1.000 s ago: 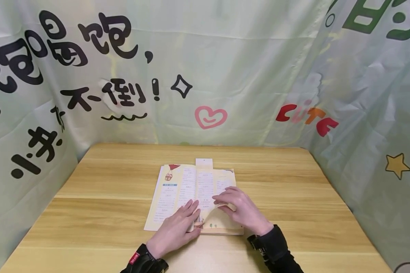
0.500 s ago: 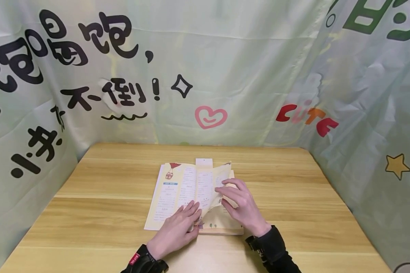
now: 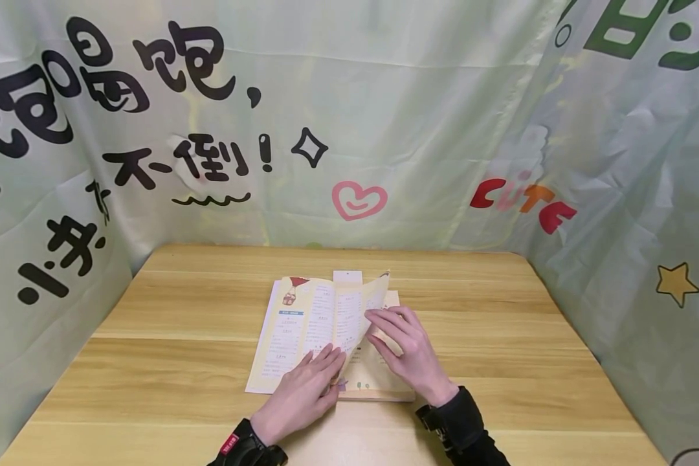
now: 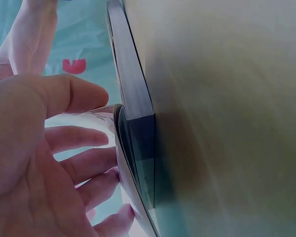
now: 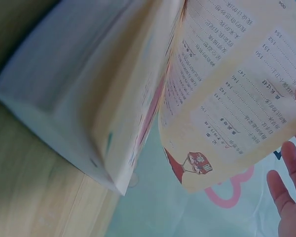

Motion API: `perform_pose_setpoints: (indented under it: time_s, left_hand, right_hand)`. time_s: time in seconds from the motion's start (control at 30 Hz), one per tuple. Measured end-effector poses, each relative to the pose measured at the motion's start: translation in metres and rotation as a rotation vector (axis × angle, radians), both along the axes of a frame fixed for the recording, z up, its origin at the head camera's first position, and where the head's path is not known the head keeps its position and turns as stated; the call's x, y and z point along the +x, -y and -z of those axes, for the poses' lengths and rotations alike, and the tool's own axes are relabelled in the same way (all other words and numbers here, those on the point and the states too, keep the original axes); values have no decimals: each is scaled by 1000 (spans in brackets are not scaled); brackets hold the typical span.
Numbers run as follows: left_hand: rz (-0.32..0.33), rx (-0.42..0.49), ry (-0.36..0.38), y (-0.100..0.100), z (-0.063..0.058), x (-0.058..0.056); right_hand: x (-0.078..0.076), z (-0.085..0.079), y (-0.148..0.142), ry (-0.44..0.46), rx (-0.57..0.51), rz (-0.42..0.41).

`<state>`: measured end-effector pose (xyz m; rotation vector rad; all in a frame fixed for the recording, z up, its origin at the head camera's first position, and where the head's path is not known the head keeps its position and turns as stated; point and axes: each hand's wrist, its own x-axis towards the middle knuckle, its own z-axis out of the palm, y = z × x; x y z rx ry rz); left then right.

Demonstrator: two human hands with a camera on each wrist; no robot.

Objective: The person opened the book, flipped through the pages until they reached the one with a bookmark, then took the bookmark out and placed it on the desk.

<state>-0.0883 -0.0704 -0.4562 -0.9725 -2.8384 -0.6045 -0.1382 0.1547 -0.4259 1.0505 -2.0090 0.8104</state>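
Observation:
An open book [image 3: 291, 330] with printed text columns lies on the wooden table, a red balloon drawing on its left page. My left hand [image 3: 303, 391] rests on the lower part of the book near the fold, fingers extended. In the left wrist view, this hand's thumb [image 4: 84, 94] lies at the book's bottom edge. My right hand [image 3: 408, 349] pinches the outer edge of a lifted page [image 3: 375, 298] between thumb and fingers. The right wrist view shows the raised page [image 5: 227, 98] standing away from the thick page block [image 5: 74, 98], with right-hand fingers [image 5: 291, 177] at its edge.
A pale strip [image 3: 347, 277], like a bookmark, sticks out past the book's top edge. The wooden table [image 3: 210, 291] extends around the book. Behind and beside it hangs a light green cloth [image 3: 431, 129] with printed characters, a heart and a star.
The right-hand page has risen from the book and curls leftward, uncovering the page beneath. My right hand has shifted slightly with it. My left hand has stayed nearly in place.

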Motion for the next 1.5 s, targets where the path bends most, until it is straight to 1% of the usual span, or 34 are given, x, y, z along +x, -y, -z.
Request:
perform_pose_setpoints:
  time_s: [0.1, 0.2, 0.33, 0.4, 0.5, 0.67, 0.73, 0.8, 0.87, 0.97, 1.03, 1.1, 1.23, 1.27, 1.33, 1.4, 1.5]
  left_hand:
    - [2, 16, -8, 0, 0, 1]
    - [-5, 35, -31, -1, 0, 1]
    - [-34, 74, -74, -3, -1, 0]
    - [-50, 111, -83, -4, -2, 0]
    - [-74, 176, -89, -5, -3, -1]
    - [-121, 281, -88, -7, -6, -2]
    - [-131, 319, -78, -7, -7, -1]
    - [-133, 363, -64, -7, -8, -1]
    - [-124, 419, -44, -7, -9, 0]
    - [-107, 510, -26, -7, -11, 0]
    - [-102, 560, -41, -7, -12, -1]
    - [-109, 597, -59, -7, -13, -1]
    - [-152, 637, -110, -5, -16, -1]
    - [-162, 644, -119, -5, -17, -1]
    - [-175, 664, -126, -4, -19, -2]
    - [-176, 689, -141, -3, -20, -2]
    - [-184, 709, -197, -1, -23, -3]
  right_hand:
    - [1, 1, 1, 37, 11, -14]
    - [2, 1, 2, 77, 23, -32]
    - [5, 3, 6, 136, 39, -55]
    - [6, 4, 7, 175, 45, -67]
    - [9, 6, 10, 272, 52, -78]
    - [15, 9, 13, 478, 71, -75]
    - [16, 10, 15, 539, 69, -87]
    - [16, 12, 17, 583, 55, -114]
    - [17, 13, 18, 618, 40, -140]
    - [19, 12, 22, 646, 19, -174]
    - [22, 9, 25, 667, 0, -191]
    - [25, 2, 28, 694, -14, -205]
    - [33, -13, 31, 779, -16, -220]
    - [34, -14, 32, 798, -13, -221]
    - [35, -15, 32, 827, -5, -225]
    - [36, -15, 33, 838, 2, -224]
    - [36, -14, 34, 845, 20, -217]
